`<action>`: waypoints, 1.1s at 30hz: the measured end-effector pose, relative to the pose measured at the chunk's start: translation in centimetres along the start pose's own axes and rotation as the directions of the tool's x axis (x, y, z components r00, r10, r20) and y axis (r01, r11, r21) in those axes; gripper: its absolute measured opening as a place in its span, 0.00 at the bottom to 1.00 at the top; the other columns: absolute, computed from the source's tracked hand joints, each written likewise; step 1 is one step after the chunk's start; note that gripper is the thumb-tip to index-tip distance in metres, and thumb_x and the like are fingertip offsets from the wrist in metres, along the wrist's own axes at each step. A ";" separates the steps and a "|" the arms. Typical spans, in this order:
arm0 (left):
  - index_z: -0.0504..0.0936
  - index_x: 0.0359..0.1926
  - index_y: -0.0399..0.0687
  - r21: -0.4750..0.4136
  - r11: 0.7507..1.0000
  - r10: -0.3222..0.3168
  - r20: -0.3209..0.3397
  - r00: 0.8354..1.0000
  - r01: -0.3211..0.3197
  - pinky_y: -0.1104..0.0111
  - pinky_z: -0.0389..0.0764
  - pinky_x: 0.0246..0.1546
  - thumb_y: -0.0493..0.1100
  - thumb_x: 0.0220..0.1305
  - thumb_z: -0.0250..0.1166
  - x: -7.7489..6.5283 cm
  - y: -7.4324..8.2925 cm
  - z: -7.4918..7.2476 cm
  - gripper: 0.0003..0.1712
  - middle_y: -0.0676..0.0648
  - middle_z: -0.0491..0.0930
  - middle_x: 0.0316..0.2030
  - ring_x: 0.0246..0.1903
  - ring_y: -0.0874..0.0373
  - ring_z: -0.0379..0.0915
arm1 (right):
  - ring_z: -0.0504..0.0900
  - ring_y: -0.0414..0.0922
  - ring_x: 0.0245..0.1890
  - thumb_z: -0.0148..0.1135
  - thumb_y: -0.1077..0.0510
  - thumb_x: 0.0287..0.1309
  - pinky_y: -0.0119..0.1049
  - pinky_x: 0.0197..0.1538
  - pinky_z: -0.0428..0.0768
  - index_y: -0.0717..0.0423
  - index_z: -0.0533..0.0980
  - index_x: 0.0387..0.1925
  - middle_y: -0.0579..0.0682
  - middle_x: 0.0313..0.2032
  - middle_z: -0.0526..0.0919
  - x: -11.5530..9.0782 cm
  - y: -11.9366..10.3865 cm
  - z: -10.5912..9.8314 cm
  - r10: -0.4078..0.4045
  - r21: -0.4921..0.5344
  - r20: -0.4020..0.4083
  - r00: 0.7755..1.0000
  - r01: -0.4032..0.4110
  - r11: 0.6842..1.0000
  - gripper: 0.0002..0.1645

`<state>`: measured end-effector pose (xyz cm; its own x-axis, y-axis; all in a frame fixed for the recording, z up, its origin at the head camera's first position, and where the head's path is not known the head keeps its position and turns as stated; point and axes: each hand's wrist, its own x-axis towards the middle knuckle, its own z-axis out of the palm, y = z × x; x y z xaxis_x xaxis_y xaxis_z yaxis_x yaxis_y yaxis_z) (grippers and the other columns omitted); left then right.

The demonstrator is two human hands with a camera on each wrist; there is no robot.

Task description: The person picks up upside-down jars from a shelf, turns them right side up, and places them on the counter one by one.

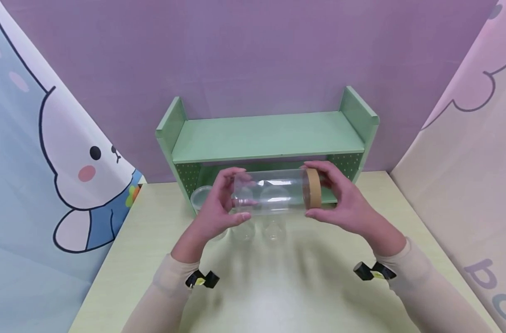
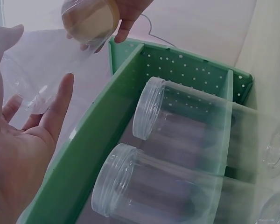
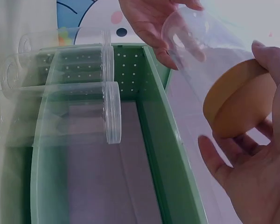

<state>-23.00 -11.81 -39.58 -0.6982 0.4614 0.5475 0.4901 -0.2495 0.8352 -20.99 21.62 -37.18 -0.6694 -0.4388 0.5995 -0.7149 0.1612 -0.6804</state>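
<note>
A clear cylindrical jar (image 1: 273,192) with a light brown lid (image 1: 314,188) lies sideways in the air between both hands, in front of a green shelf (image 1: 269,136). My left hand (image 1: 213,208) holds its bottom end, thumb below and fingers above and behind. At the other end my right hand (image 1: 346,203) grips around the lid, thumb underneath. The right wrist view shows that lid (image 3: 240,98) tilted toward the palm. Below the held jar stand three more clear jars (image 3: 79,114), with no brown lids on their threaded rims (image 2: 147,109).
The standing jars are in a row at the shelf's front left, on a pale wooden table (image 1: 269,286). Raised side panels (image 1: 361,113) flank the shelf top. Behind hangs a purple cloth (image 1: 257,55), with printed curtains (image 1: 82,152) at the sides.
</note>
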 end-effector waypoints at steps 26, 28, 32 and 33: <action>0.66 0.77 0.60 0.250 0.945 -0.207 -0.051 0.977 0.213 0.53 0.85 0.65 0.33 0.56 0.85 -1.2 -0.4 2.7 0.54 0.51 0.78 0.69 0.62 0.50 0.83 | 0.75 0.51 0.65 0.67 0.86 0.46 0.35 0.62 0.80 0.68 0.62 0.83 0.60 0.72 0.74 1.1 -0.3 -1.0 -0.053 0.309 -0.046 0.998 0.065 0.949 0.60; 0.65 0.77 0.60 0.255 0.939 -0.225 -0.056 0.973 0.232 0.54 0.85 0.64 0.34 0.56 0.86 -1.3 -0.5 3.1 0.54 0.52 0.78 0.69 0.62 0.51 0.82 | 0.75 0.52 0.64 0.69 0.84 0.47 0.35 0.62 0.81 0.67 0.63 0.83 0.60 0.73 0.74 1.3 -0.7 -0.9 -0.037 0.322 -0.048 0.998 0.050 0.946 0.59; 0.65 0.76 0.58 0.283 0.925 -0.251 -0.046 0.967 0.254 0.55 0.84 0.65 0.38 0.55 0.87 -1.7 -0.9 4.0 0.54 0.55 0.79 0.68 0.64 0.54 0.80 | 0.74 0.52 0.66 0.81 0.68 0.57 0.35 0.64 0.80 0.65 0.65 0.82 0.60 0.74 0.74 1.7 -1.1 -0.4 -0.035 0.371 -0.046 0.998 0.050 0.927 0.55; 0.65 0.75 0.58 0.281 0.925 -0.257 -0.036 0.966 0.257 0.55 0.83 0.65 0.38 0.55 0.88 -1.8 -1.1 4.2 0.54 0.55 0.79 0.68 0.64 0.54 0.80 | 0.74 0.52 0.66 0.84 0.61 0.59 0.34 0.64 0.80 0.65 0.65 0.82 0.59 0.74 0.74 1.8 -1.1 -0.3 -0.042 0.378 -0.044 0.998 0.056 0.924 0.55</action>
<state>-20.07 -8.77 -41.69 -0.8189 0.4795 0.3155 0.4204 0.1268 0.8984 -21.50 20.87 -35.21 -0.6470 -0.4057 0.6456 -0.6216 -0.2096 -0.7548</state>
